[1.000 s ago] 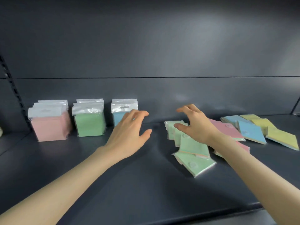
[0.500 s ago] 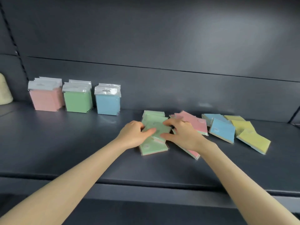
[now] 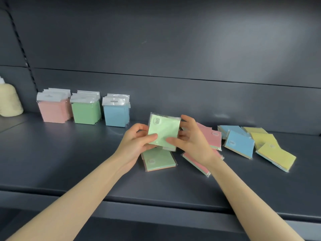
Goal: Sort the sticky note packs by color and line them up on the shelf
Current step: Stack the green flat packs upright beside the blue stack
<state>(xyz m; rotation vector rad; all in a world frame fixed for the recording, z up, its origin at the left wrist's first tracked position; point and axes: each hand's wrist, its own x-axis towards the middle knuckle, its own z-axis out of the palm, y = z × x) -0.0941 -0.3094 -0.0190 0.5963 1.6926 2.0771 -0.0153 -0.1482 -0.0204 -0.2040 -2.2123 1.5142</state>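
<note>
Both hands hold up a small stack of green sticky note packs (image 3: 164, 129) above the shelf (image 3: 69, 162). My left hand (image 3: 137, 140) grips its left edge, thumb on the front. My right hand (image 3: 189, 138) pinches its right edge. Another green pack (image 3: 158, 160) lies flat beneath them. Upright rows stand at the back left: pink packs (image 3: 53, 110), green packs (image 3: 86, 111) and blue packs (image 3: 116, 113). Loose pink packs (image 3: 212, 138), blue packs (image 3: 238, 144) and yellow packs (image 3: 274, 152) lie flat to the right.
A cream bottle (image 3: 8, 100) stands at the far left on the neighbouring shelf section. The dark back panel (image 3: 173, 49) rises behind everything. The shelf's front edge (image 3: 156, 206) runs below my forearms.
My hands came together on the loose green packs, gathered some and lifted them off the shelf. The camera view shifted right and pulled back.
</note>
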